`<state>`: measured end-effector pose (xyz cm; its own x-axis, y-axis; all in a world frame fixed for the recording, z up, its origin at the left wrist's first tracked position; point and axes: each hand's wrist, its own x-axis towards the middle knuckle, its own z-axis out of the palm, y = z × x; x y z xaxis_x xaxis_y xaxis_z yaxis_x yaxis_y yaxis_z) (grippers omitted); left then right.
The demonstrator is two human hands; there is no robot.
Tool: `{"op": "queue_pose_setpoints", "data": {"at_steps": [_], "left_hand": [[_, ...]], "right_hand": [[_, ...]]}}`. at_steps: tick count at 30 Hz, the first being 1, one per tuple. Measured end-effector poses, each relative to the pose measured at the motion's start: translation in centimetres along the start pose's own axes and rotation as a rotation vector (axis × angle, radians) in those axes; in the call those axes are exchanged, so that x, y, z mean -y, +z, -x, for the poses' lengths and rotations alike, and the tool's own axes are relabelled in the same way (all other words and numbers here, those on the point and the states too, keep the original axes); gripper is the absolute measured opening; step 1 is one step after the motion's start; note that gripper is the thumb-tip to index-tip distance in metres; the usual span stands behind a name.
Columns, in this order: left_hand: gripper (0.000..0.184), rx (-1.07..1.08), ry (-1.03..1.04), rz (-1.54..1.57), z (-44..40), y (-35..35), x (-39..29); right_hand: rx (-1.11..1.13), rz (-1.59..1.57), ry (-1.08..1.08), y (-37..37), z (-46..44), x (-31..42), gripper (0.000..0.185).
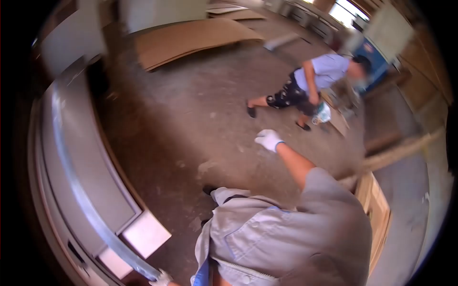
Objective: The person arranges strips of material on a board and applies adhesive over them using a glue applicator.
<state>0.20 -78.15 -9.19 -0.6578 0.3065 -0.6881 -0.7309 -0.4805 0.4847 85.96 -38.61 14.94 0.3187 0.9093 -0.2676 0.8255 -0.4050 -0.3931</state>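
Left hand (163, 279): fingers closed on metal strip (114, 244) end, apparently steadying it along grey panels (88, 143). Right hand (269, 139): outstretched, finger opening unclear.

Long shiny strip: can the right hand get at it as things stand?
Probably, with a swing across: the right hand is stretched out away from the long shiny strip, but open floor lies between them. The left hand grips its near end.

Stained brown floor (191, 105), flat tan boards (195, 40)
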Motion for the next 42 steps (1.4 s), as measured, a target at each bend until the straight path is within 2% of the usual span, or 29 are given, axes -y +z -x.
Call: {"op": "queue_pose_setpoints", "data": {"at_steps": [1, 2, 6, 7, 8, 12, 13, 15, 18, 20, 22, 24, 27, 29, 31, 34, 35, 36, 37, 38, 40, 41, 42], "left_hand": [[0.09, -0.097, -0.041, 0.006, 1.7, 0.8, 1.0], [0.089, -0.102, -0.054, -0.09, 3.1, 1.7, 2.3], [0.084, 0.064, -0.18, -0.563, 6.1, 7.9, 12.4], [0.083, 0.094, -0.212, -0.672, 7.6, 10.8, 14.6], [0.082, 0.151, -0.241, -0.771, 8.1, 12.8, 17.4], [0.077, 0.356, -0.332, -1.108, 12.0, 20.6, 27.3], [0.076, 0.406, -0.354, -1.173, 12.5, 21.9, 29.5], [0.074, 0.503, -0.385, -1.302, 14.1, 24.2, 33.5], [0.071, 0.596, -0.413, -1.433, 15.8, 26.2, 37.3], [0.069, 0.65, -0.422, -1.534, 16.2, 26.8, 38.7], [0.067, 0.698, -0.421, -1.733, 15.7, 26.7, 39.3], [0.065, 0.725, -0.374, -1.884, 15.7, 26.1, 38.9], [0.062, 0.753, -0.367, -1.921, 14.2, 24.3, 37.9], [0.06, 0.767, -0.366, -1.934, 13.7, 22.6, 36.8], [0.059, 0.84, -0.327, -1.989, 12.3, 20.5, 34.8], [0.056, 1.122, -0.062, -2.19, 8.9, 16.0, 30.2], [0.055, 1.216, 0.059, -2.254, 8.1, 14.4, 28.9], [0.055, 1.265, 0.149, -2.303, 7.7, 13.2, 27.4], [0.054, 1.281, 0.206, -2.331, 7.6, 12.0, 26.1], [0.053, 1.297, 0.25, -2.363, 7.1, 10.8, 24.8], [0.052, 1.345, 0.353, -2.439, 6.2, 8.5, 22.6], [0.052, 1.379, 0.411, -2.485, 5.8, 7.4, 21.6], [0.051, 1.424, 0.495, -2.53, 5.7, 6.5, 21.0]], "right_hand": [[0.02, -0.062, 0.092, 0.3, 1.6, -2.0, 0.049], [-0.004, -0.086, 0.134, 1.2, 2.4, -5.3, 0.049], [-0.104, -0.313, 0.237, 6.0, 6.2, -14.8, 0.044], [-0.107, -0.321, 0.235, 5.9, 5.7, -14.9, 0.043], [-0.092, -0.388, 0.36, 6.5, 5.9, -16.8, 0.044], [-0.03, -0.513, 0.503, 5.4, 7.5, -21.6, 0.047], [-0.06, -0.542, 0.538, 5.1, 8.4, -22.3, 0.047], [-0.036, -0.377, 0.55, 3.7, 9.7, -24.4, 0.047], [-0.166, -0.42, 0.555, 4.1, 10.6, -27.3, 0.046], [-0.162, -0.48, 0.602, 3.9, 11.9, -29.1, 0.044], [-0.172, -0.527, 0.627, 3.8, 12.8, -30.7, 0.043], [-0.165, -0.48, 0.662, 7.9, 13.2, -35.5, 0.044], [-0.089, -0.424, 0.671, 5.9, 17.4, -33.2, 0.044], [-0.137, -0.319, 0.64, 7.0, 19.9, -31.6, 0.052], [-0.077, -0.193, 0.538, 9.1, 21.5, -31.6, 0.056], [0.039, -0.298, 0.582, 13.2, 22.2, -32.6, 0.057], [0.037, -0.195, 0.564, 16.3, 21.8, -34.8, 0.055], [0.067, -0.026, 0.444, 17.4, 21.4, -35.3, 0.053], [-0.193, 0.169, 0.114, 21.9, 21.7, -39.8, 0.052], [-0.132, -0.234, 0.463, 20.8, 21.7, -37.0, 0.045], [0.077, -0.186, 0.425, 18.6, 20.6, -36.4, 0.033], [0.096, -0.174, 0.387, 16.5, 20.1, -34.1, 0.033], [0.101, -0.353, 0.529, 15.1, 19.7, -32.6, 0.026]]}}
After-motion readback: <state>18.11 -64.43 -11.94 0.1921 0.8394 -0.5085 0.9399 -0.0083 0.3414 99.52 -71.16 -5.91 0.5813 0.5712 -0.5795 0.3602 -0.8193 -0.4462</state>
